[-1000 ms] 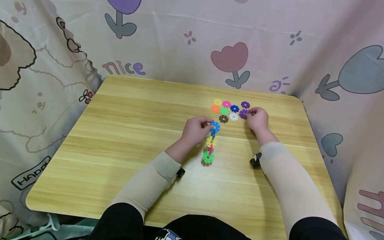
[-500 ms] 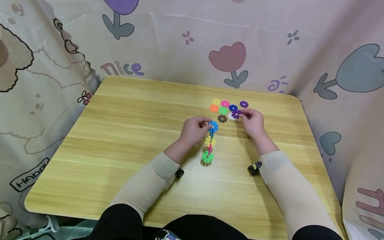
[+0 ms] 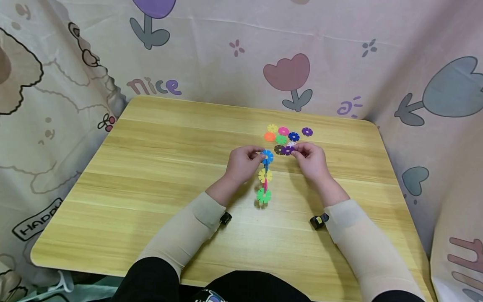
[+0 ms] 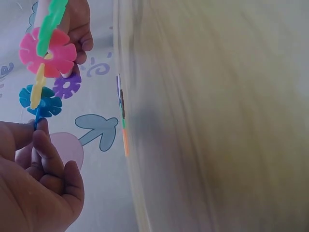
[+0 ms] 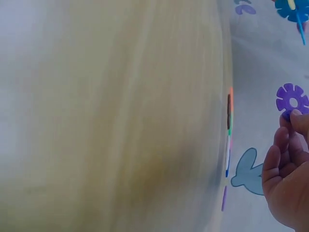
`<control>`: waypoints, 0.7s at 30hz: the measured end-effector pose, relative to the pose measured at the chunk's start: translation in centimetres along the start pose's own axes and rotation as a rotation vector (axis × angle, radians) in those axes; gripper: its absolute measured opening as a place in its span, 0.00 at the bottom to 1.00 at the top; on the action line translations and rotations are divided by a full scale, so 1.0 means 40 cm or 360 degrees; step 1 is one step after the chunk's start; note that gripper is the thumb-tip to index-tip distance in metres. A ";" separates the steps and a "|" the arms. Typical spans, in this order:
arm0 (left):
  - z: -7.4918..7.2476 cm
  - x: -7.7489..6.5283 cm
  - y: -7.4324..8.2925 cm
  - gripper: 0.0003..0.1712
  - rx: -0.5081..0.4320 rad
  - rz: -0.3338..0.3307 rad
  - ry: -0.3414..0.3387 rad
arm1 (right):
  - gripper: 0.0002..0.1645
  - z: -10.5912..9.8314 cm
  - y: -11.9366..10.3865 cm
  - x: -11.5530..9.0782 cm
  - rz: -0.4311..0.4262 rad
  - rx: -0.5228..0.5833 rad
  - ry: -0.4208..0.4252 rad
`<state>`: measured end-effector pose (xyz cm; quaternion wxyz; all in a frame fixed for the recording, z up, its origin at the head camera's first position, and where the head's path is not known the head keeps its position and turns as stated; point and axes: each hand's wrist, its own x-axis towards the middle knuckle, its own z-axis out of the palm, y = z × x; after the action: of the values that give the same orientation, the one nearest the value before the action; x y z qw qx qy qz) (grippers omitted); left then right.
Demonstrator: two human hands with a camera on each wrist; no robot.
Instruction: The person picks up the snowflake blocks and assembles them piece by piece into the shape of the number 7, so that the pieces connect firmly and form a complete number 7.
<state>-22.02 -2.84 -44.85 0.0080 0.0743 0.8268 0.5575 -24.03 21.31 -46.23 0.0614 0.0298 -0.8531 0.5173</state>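
My left hand point(image 3: 241, 162) pinches the blue end disc of a chain of interlocking plastic snowflake discs. Below that blue snowflake disc point(image 3: 268, 157), the chain runs through a second blue one, a yellow disc point(image 3: 265, 175), a pink disc point(image 4: 31, 54) and a green disc point(image 3: 263, 196). The chain is held up off the table, and its shadow falls beneath it. Between thumb and forefinger, my right hand point(image 3: 312, 162) pinches a loose purple snowflake disc point(image 3: 287, 150) by its edge. That purple disc is close to the chain's blue end, with a gap between them.
Loose snowflake discs lie flat on the wooden table point(image 3: 170, 167) behind the hands: orange point(image 3: 269, 136), green point(image 3: 281, 139), dark blue point(image 3: 293, 136), another purple point(image 3: 307, 131) and several more. A printed curtain point(image 3: 211, 54) hangs behind the table.
My right hand has lifted the purple disc from the right side of the loose group and brought it leftward, nearer the chain. The left hand keeps its hold, nearly in place.
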 end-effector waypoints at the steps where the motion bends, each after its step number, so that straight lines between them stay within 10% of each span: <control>1: -0.001 0.000 0.000 0.13 -0.0006 0.0001 0.0003 | 0.08 0.000 -0.002 -0.004 -0.0013 0.0011 -0.0003; 21: -0.001 -0.002 0.001 0.12 -0.0063 0.0002 0.0019 | 0.06 0.027 -0.041 -0.056 -0.0173 0.0044 -0.0075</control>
<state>-21.95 -2.90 -44.81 0.0042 0.0714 0.8156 0.5742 -21.70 19.57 -45.57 0.0690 0.0892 -0.8441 0.5242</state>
